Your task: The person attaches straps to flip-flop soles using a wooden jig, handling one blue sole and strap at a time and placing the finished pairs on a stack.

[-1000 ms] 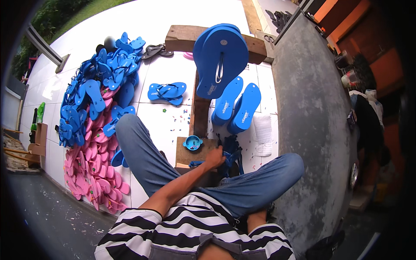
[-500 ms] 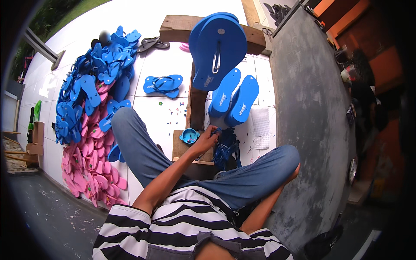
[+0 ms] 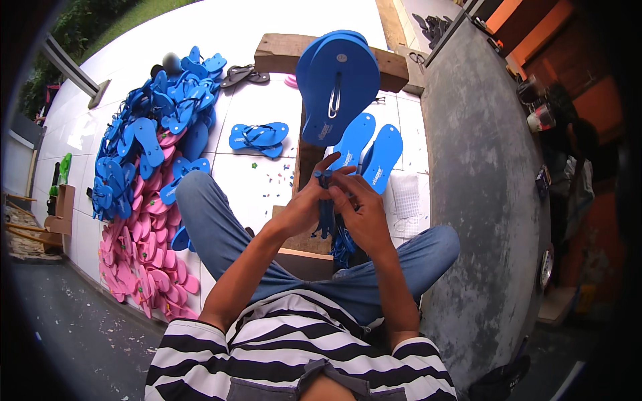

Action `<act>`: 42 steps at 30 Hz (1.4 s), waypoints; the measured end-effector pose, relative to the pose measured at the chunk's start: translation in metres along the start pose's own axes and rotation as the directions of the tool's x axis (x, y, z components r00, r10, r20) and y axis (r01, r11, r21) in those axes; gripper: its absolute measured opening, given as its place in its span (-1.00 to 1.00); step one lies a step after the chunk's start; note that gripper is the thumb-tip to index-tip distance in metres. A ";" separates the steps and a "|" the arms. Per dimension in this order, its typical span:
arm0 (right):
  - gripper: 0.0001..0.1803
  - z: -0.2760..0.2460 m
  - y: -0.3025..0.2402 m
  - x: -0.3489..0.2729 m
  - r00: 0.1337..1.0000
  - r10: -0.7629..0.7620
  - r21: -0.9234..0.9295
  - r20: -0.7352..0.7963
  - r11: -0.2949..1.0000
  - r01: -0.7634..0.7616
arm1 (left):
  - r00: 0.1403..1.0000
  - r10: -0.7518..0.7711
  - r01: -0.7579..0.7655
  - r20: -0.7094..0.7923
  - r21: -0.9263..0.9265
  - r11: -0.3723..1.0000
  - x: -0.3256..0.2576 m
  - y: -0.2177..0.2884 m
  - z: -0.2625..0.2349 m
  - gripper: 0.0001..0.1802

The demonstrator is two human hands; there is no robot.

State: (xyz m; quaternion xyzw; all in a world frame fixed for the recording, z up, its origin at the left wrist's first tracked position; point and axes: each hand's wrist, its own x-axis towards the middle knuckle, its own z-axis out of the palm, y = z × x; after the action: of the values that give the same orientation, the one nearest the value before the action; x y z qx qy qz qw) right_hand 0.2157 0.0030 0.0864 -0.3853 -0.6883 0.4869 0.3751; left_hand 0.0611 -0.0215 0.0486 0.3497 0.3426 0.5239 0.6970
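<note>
My left hand (image 3: pixel 302 208) is closed around a small bunch of blue flip-flop straps (image 3: pixel 325 222), which hangs down between my hands. My right hand (image 3: pixel 366 212) meets it from the other side, thumb and fingers pinched on the same straps. Just beyond my hands, blue flip-flop soles (image 3: pixel 340 77) stand on a wooden stand (image 3: pixel 277 53), the front one with a metal loop at its middle. Two stacks of blue soles lie on the floor behind my right hand, one stack (image 3: pixel 356 128) partly covered by my fingers. More blue straps (image 3: pixel 344 250) show below my right hand.
To the left lies a big heap of blue flip-flops (image 3: pixel 148 137) and pink flip-flops (image 3: pixel 150 267). One blue pair (image 3: pixel 259 137) sits on the white tiles among small scraps. A white cloth (image 3: pixel 405 195) lies right, beside a grey ledge (image 3: pixel 485 200).
My left hand has lifted from the strap bunch with blue straps in it. My right hand has come from beside my right knee to meet it. The blue bowl is now hidden.
</note>
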 end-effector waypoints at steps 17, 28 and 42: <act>-0.75 0.000 -0.014 0.012 0.840 0.096 0.729 0.535 0.451 -0.516 | 0.974 -0.153 0.184 0.169 -0.182 0.966 -0.034 0.064 -0.014 -0.78; -0.69 -0.041 -0.033 0.005 0.968 -0.065 0.691 0.242 0.712 -0.125 | 0.952 0.299 -0.222 -0.061 0.536 0.815 -0.071 0.094 -0.015 -0.74; -0.59 0.009 -0.034 0.005 0.995 0.089 0.153 0.047 0.984 -0.095 | 0.883 0.312 -0.203 -0.350 0.316 0.927 -0.024 0.077 0.021 -0.70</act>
State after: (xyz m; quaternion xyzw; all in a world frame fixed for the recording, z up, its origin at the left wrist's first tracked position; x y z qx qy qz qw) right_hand 0.1994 -0.0039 0.1177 -0.3767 -0.6371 0.5633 0.3672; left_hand 0.0356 -0.0319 0.1273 0.3716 0.4938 0.6204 0.4828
